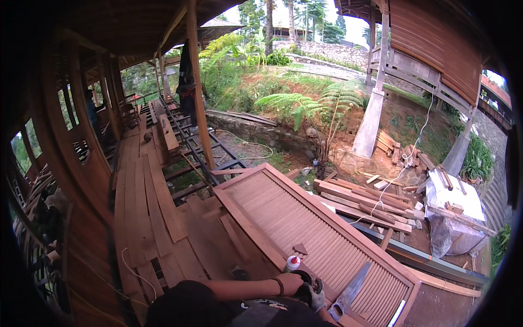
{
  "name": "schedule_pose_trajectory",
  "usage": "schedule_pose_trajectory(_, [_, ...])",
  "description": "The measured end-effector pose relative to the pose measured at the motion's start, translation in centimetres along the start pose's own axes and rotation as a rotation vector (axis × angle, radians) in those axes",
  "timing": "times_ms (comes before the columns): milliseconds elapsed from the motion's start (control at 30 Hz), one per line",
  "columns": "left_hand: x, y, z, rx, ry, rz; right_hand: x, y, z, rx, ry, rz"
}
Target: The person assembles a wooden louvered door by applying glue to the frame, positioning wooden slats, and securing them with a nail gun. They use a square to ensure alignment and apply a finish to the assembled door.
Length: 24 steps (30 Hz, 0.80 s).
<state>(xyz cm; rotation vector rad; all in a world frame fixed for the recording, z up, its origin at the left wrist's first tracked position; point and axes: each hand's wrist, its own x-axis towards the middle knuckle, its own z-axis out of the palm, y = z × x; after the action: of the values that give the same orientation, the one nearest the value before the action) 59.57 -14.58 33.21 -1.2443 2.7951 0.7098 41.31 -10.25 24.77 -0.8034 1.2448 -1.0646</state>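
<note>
At the lower edge, my bare left hand (pixel 291 283), with a bracelet on its wrist, is closed on a dark rounded object (pixel 303 293); its kind cannot be made out. My right hand (pixel 317 300), in a pale glove, grips the same object from the other side. Both hands are over the near edge of a louvered wooden panel (pixel 261 197), which lies flat. Just beyond my left hand stands a white bottle with a red cap (pixel 293 264). To the right of my right hand, a handsaw (pixel 353 290) rests on the slats.
A small wood offcut (pixel 300 249) and a white strip (pixel 397 313) lie on the panel. Loose planks (pixel 143 210) cover the floor at left, with gaps near a post (pixel 199 87). Stacked timber (pixel 365 203) and a plastic-wrapped stack (pixel 455 218) stand at right, with a white cord (pixel 406 158).
</note>
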Motion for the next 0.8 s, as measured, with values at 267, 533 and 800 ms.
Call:
schedule_pose_trajectory(267, [1.0, -2.0, 2.9, -0.100, -0.125, -0.060, 3.1, 4.5, -1.1, -0.610, 0.078, -0.241])
schedule_pose_trajectory(533, [1.7, -1.3, 6.9, -0.326, 0.016, -0.062, 1.2, 3.7, -1.4, -0.735, 0.009, -0.311])
schedule_pose_trajectory(800, [3.6, -1.1, 7.0, -0.304, 0.249, 0.146, 0.5, 4.6, -1.6, -0.387, 0.018, -0.306])
